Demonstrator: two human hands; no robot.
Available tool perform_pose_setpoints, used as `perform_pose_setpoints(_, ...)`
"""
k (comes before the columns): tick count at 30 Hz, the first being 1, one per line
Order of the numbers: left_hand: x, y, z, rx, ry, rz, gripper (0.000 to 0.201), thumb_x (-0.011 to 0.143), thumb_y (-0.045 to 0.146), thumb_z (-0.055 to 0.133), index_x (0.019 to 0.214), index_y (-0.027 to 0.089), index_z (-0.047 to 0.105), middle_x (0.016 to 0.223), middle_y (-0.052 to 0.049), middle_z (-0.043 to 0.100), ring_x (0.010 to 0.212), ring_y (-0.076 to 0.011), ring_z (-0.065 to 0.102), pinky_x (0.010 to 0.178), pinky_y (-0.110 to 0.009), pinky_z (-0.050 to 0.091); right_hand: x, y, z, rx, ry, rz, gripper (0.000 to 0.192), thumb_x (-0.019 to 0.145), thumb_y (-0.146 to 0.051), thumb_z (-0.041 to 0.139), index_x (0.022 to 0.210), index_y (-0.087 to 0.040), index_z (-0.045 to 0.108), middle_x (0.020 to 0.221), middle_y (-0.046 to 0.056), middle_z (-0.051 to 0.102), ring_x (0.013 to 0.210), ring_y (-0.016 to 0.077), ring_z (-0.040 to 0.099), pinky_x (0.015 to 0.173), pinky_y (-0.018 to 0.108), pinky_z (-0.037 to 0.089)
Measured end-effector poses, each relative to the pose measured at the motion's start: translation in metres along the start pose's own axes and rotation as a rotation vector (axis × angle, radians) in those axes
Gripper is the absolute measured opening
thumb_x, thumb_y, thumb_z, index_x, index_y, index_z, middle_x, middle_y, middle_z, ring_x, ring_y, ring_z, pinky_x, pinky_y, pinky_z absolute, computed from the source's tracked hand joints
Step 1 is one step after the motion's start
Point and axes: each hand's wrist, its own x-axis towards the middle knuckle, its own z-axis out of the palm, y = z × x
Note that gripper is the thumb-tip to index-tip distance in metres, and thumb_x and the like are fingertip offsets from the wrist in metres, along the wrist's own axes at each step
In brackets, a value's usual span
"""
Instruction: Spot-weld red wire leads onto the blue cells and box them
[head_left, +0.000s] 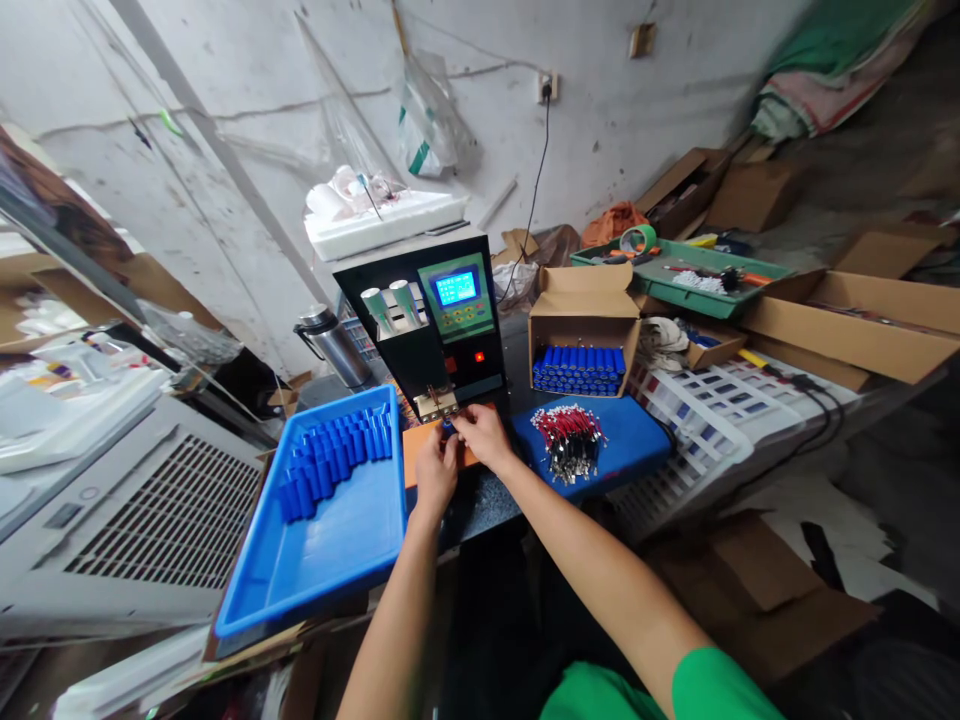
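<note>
- Two hands are seen at the foot of the black machine (442, 320): left hand (436, 467) and right hand (484, 433), fingers closed together on a small blue cell (448, 430), held over the orange pad (420, 450) just below the machine's brass head.
- Blue tray (352, 540) of cells is noted left of the machine; wire bundle (568, 440) and open box (583, 330), right.
</note>
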Motion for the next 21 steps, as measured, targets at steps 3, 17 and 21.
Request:
perform_pose_setpoints(3,-0.0001,-0.0001,0.0001,-0.019,0.002,0.001,0.035,0.092,0.037,0.049,0.118,0.016,0.061,0.084,-0.005,0.068,0.07,-0.0172,0.062,0.07,-0.029,0.046,-0.0011,-0.0032,0.0014,-0.069,0.02,0.003,0.017,0.083,-0.03,0.064,0.07,-0.019,0.059,0.063,0.0,0.06,0.059,0.0151,0.057,0.051,0.021,0.04)
perform_pose_setpoints(17,0.0009,-0.0002,0.0011,-0.079,0.004,-0.001,0.032,0.092,0.035,0.05,0.114,0.015,0.061,0.086,-0.006,0.068,0.079,-0.018,0.064,0.075,-0.029,0.048,-0.0007,0.0009,0.007,-0.153,0.07,-0.031,0.015,0.084,-0.029,0.063,0.075,-0.018,0.06,0.071,0.001,0.065,0.063,0.0153,0.062,0.051,0.019,0.045)
perform_pose_setpoints(21,0.0002,0.0008,0.0015,-0.085,0.002,-0.018,0.033,0.092,0.036,0.049,0.114,0.015,0.061,0.082,-0.005,0.067,0.077,-0.0181,0.064,0.074,-0.029,0.048,-0.0015,-0.0014,0.0065,-0.169,0.074,-0.021,0.012,0.084,-0.026,0.063,0.076,-0.018,0.062,0.072,0.001,0.066,0.063,0.0155,0.063,0.051,0.019,0.046)
